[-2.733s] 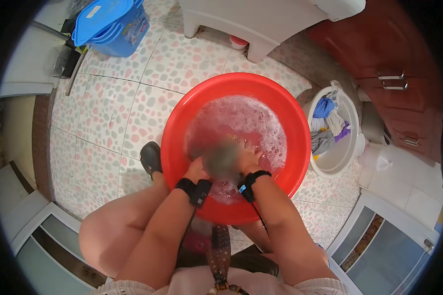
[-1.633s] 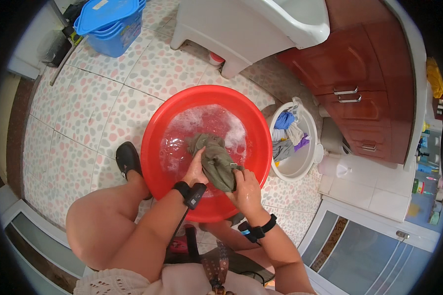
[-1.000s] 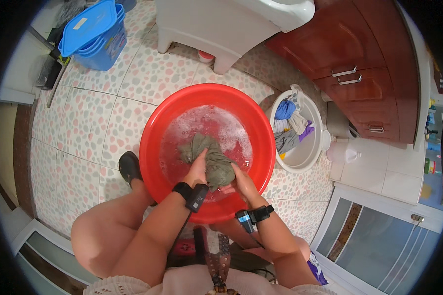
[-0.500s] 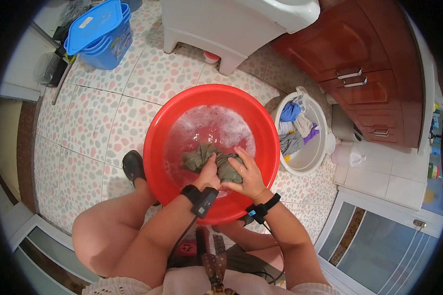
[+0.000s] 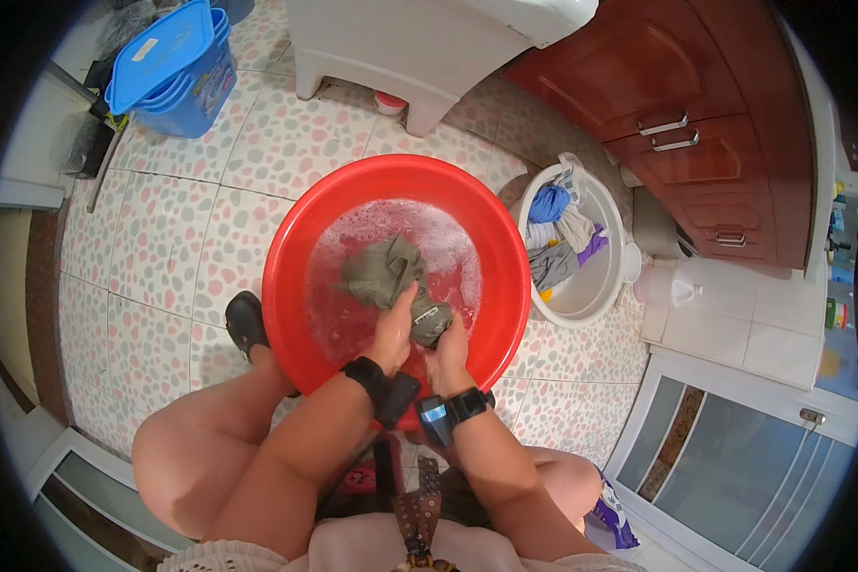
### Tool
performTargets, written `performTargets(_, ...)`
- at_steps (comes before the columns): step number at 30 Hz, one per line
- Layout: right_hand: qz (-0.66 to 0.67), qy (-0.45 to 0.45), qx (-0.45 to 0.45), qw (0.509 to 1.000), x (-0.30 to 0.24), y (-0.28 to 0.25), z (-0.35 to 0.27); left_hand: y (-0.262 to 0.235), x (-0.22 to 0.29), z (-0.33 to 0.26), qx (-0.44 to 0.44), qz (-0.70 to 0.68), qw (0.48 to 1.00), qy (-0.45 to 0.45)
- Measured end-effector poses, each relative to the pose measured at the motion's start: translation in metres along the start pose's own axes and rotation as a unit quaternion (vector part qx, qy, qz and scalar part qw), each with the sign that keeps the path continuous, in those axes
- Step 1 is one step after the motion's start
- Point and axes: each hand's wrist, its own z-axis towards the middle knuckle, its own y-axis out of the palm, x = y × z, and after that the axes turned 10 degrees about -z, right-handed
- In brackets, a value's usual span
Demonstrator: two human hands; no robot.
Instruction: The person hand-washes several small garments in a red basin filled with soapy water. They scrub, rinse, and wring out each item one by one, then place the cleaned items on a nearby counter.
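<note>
An olive-green garment [image 5: 383, 271] lies bunched in the soapy water [image 5: 455, 236] of a large red basin [image 5: 289, 229]. My left hand [image 5: 393, 329] is closed on the garment, thumb pointing away from me along it. My right hand [image 5: 448, 355] grips the garment's near end, where a small dark label with pale marks [image 5: 434, 316] shows on the cloth. The far part of the garment puffs up above the water, and its lower side is hidden. Both wrists wear black straps with small boxes.
Right of the red basin stands a white basin [image 5: 612, 281] holding blue, grey, beige and purple clothes. A lidded blue bucket [image 5: 210, 100] is at the far left. A white pedestal fixture [image 5: 391, 48] and red-brown cabinets [image 5: 677, 76] stand beyond. A purple packet [image 5: 615, 515] lies by my right knee.
My right hand has moved down and inward from above the garment to grip its near end. The garment has spread farther away and puffed up. The view has shifted slightly.
</note>
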Motion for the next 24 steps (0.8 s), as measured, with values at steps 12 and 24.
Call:
performTargets(12,-0.631,-0.538,-0.304,0.469,-0.079,-0.025,-0.065,-0.012,0.033,0.014,0.003,-0.058,0.983,-0.175)
performTargets(24,-0.562,-0.669,-0.422,0.244,-0.119,0.012,-0.044,0.009,0.034,-0.023,-0.453,0.284,0.832,0.148)
